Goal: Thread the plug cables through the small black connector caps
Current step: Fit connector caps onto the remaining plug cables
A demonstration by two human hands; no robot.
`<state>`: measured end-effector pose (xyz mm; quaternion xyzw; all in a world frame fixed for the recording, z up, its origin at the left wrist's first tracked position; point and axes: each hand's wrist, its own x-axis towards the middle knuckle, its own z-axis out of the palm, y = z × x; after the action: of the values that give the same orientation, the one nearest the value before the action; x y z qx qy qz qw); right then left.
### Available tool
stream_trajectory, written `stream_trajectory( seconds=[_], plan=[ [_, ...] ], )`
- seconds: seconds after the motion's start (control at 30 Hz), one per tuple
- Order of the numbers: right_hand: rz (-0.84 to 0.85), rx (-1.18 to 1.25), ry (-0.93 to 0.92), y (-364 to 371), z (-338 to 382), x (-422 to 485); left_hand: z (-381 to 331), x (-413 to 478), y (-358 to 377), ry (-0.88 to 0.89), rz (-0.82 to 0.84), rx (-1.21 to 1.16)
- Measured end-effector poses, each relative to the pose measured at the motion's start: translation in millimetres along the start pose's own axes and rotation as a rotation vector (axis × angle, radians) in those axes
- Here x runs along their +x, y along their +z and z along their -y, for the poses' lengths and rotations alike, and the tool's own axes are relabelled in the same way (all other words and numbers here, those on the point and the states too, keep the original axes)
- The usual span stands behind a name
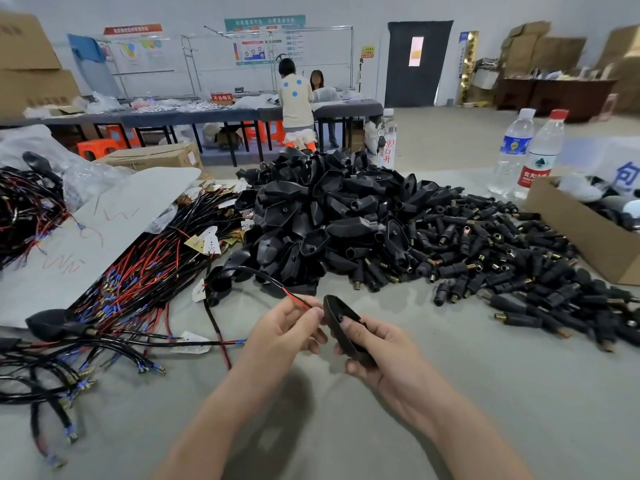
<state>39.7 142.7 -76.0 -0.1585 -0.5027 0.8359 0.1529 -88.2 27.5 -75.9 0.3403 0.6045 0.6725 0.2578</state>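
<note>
Left hand (285,329): pinches red-and-black cable (277,284) end. Right hand (377,344): grips black cap (341,327), near centre of table (450,393). Cap heap (311,216) far centre; cable bundle (138,271) left.

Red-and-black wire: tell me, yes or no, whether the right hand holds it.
No, the left hand pinches the red-and-black wire, while the right hand holds a black cap.

- The connector cap (341,329) I hold is plain black.
- My cable (268,278): black sheath, with red and black cores.
- Plug pile (502,251): black, with brass tips.
- I see one water bottle (542,157) with a red cap and red label.
</note>
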Motion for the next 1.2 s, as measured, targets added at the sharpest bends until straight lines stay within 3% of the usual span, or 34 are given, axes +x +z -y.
stream_trajectory(
  seconds=[0.27,0.47,0.7,0.9,1.2],
  plan=[
    [-0.224,0.093,-0.039,-13.7,5.1,5.0,-9.5,3.2,-14.0,0.161,-0.294,-0.177],
    [-0.164,0.24,-0.021,-17.5,6.0,9.9,-17.8,-2.0,-8.0,0.204,-0.257,-0.275],
    [0.003,-0.004,-0.141,-16.3,-5.8,7.9,-14.3,-5.3,5.5,0.164,-0.194,-0.134],
    [-0.003,-0.214,-0.262,-18.5,-6.3,9.6,-12.4,-8.8,11.2,0.167,-0.198,0.005],
    [-0.035,-0.368,-0.295,-18.0,-5.0,7.3,-14.4,-11.0,17.6,0.134,-0.189,-0.062]
  ],
)
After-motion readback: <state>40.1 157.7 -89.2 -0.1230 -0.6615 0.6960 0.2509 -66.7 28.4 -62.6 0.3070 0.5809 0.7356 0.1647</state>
